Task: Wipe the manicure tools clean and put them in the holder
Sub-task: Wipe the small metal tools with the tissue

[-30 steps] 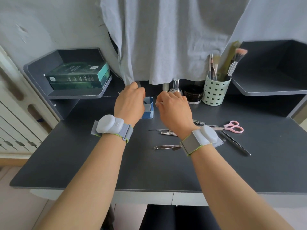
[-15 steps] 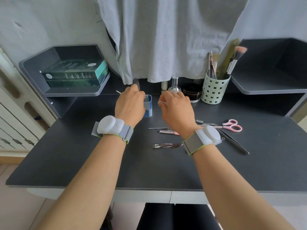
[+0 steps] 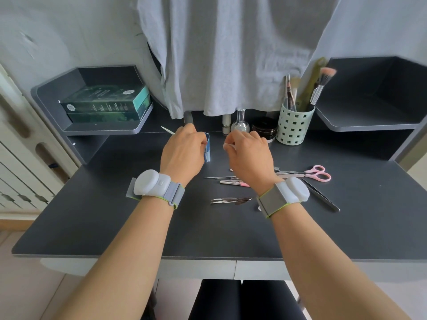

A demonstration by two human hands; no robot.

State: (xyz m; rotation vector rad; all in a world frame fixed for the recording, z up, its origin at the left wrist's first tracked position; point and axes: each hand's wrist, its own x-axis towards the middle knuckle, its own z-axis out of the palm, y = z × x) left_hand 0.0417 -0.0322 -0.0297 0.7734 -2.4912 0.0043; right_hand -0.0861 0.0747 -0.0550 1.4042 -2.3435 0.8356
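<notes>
Home vanity or dressing desk. Dark desk point(image 3: 115, 222) with corner shelves, brush cup point(image 3: 294, 125), polish bottle point(image 3: 240, 124), pink scissors point(image 3: 316, 173). Grey cloth point(image 3: 231, 54) draped behind.

No text can be read; small white print is seen on the green boxes point(image 3: 105, 103) at ten o'clock, but it is too blurred.

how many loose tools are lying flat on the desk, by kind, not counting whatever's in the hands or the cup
scissors: 1
tweezers: 1
nippers: 1
thin metal sticks: 1 clear, more may hide behind the right hand
pink-tipped tool: 1
total: 5 at least
</notes>
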